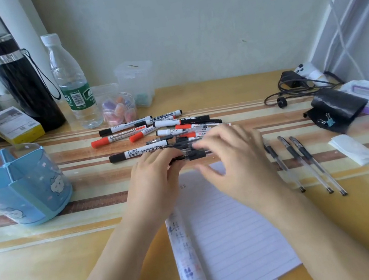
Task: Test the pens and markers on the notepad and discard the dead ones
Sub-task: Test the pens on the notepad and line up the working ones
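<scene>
The left hand point(154, 176) is curled, its fingertips pinched on one end of a slim black-gripped gel pen point(189, 156) that lies crosswise just past the top edge of the white lined notepad point(229, 229). The right hand point(232, 156) is half open and blurred: its forefinger and thumb meet the same pen from the other end, while the remaining fingers spread loosely over the paper. I cannot tell whether it is gripping the cap or only steadying the barrel. The pen's long axis runs left to right, level with the desk edge, so it sits between the two hands, and each holds an end.

Just behind the hands lies the loose heap of whiteboard markers with black and red caps point(153, 130), most of them also lying roughly crosswise, mixed with a few more clear pens. To the right, well clear of the heap, three clear-barrelled gel pens point(303, 162) lie side by side, pointing toward the person. The notepad's rolled-back left margin carries small ink scribbles point(183, 256). A blue partitioned plastic pen holder point(20, 187) stands apart on the left.

Judging by this, the pen must be uncapped and swung point-down toward the paper, and the right hand is nearer the blank lines.
</scene>
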